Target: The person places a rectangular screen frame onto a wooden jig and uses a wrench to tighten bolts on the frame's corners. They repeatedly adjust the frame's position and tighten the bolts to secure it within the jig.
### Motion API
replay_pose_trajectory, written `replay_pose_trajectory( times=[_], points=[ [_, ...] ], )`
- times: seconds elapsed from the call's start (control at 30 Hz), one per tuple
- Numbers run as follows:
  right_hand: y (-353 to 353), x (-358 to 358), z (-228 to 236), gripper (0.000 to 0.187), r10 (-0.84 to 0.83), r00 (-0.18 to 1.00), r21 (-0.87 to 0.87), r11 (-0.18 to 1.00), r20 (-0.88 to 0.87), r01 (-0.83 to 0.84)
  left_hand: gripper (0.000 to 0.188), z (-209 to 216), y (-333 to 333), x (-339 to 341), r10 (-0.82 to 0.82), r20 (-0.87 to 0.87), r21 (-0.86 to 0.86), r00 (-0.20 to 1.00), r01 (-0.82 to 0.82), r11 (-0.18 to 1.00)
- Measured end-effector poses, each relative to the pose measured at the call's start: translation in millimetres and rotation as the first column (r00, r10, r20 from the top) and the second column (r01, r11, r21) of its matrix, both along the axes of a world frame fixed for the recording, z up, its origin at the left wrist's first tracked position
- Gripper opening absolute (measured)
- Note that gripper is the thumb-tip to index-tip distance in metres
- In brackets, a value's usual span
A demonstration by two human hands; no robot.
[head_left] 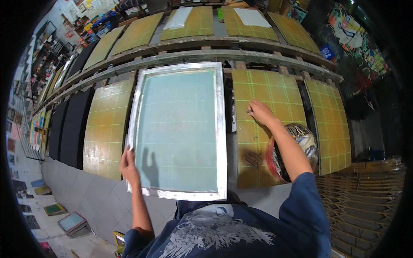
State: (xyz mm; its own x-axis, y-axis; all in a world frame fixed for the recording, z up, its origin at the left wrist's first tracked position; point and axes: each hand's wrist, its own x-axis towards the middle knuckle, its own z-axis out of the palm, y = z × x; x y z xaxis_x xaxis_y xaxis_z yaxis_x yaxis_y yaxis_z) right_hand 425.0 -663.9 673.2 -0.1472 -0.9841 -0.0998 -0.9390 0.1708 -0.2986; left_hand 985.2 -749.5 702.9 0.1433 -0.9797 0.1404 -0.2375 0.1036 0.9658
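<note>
The bench (309, 65) carries a row of boards along each side of its rails. The largest single thing on it is the screen (224, 142), a silver frame with pale blue-green mesh, lying on the near side directly in front of the person; grid lines show through the mesh. Just right of it lies a yellow-brown board (269, 84) marked with a green grid; a similar plain board (107, 129) and black boards (74, 133) lie to the left. A round container (272, 159) with a red side stands on the near right part of the yellow-brown board, partly behind the right forearm. The left hand (129, 167) is at the screen's left bar; whether it grips cannot be determined. The right hand (261, 113), fingers together, is clamped on a small dark item (249, 112) above the yellow-brown board.
</note>
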Motion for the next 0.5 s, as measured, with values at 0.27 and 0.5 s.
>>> replay_pose_trajectory(
  times=[0.27,0.5],
  points=[
    [-5.5,-6.3,33.3,0.036,-0.218,0.975,-0.206,0.956,-0.036,0.207,0.04,-11.2,-1.6,160.8,0.253,0.097,0.086,0.963,-0.261,0.961],
    [-74.4,9.1,99.2,0.023,-0.27,0.961,-0.432,0.86,0.064,0.27,0.043,-16.4,-83.4,134.1,-0.016,0.046,0.101,0.999,0.011,0.995]
  ],
)
